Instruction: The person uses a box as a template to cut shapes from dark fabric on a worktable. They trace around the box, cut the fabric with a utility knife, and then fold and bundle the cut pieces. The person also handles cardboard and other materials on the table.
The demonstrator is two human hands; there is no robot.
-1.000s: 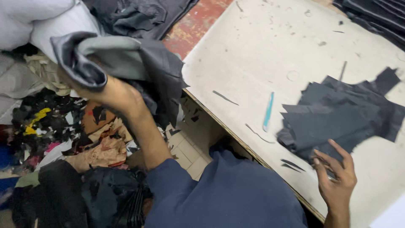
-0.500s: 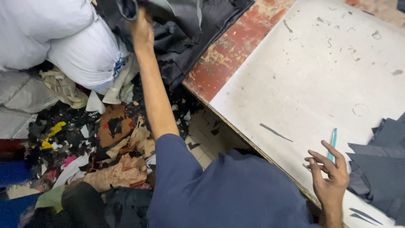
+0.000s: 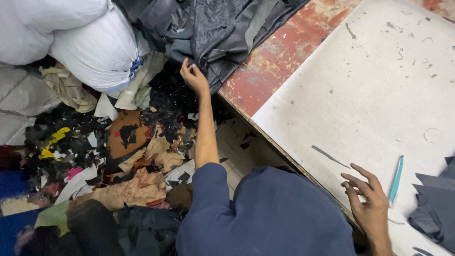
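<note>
Dark leather sheet (image 3: pixel 213 28): a large, crumpled, black-grey hide draped over the far corner of the worktop (image 3: pixel 360 95) and spilling down its edge, so that a loose fold hangs within arm's reach of the person seated below. Left hand (image 3: pixel 193 76): arm stretched out full length, fingers (image 3: pixel 186 64) curled and pinching the lower hem of the sheet, a grip at the edge because that is the only free part; the bulk lies bunched under its own weight. Right hand (image 3: pixel 367 201): resting on the near rim of the worktop, fingers spread and slack, holding nothing, seemingly planted there as a brace while the body leans the other way. Teal cutting tool (image 3: pixel 396 179): slim, lying flat just beside the right hand, apart from it but ready to hand. Cut dark pieces (image 3: pixel 433 204): small flat stack at the right edge of the worktop, laid overlapping, kept on the pale board where cutting is done. Red painted strip (image 3: pixel 279 57): worn bare edge of the worktop beyond the pale board, partly covered by the sheet. White sacks (image 3: pixel 80 42): stuffed and piled on the floor at upper left, against the hides. Scrap heap (image 3: pixel 123 151): offcuts in black, tan, yellow and pink, strewn on the floor beside the worktop, where trimmings would fall.
</note>
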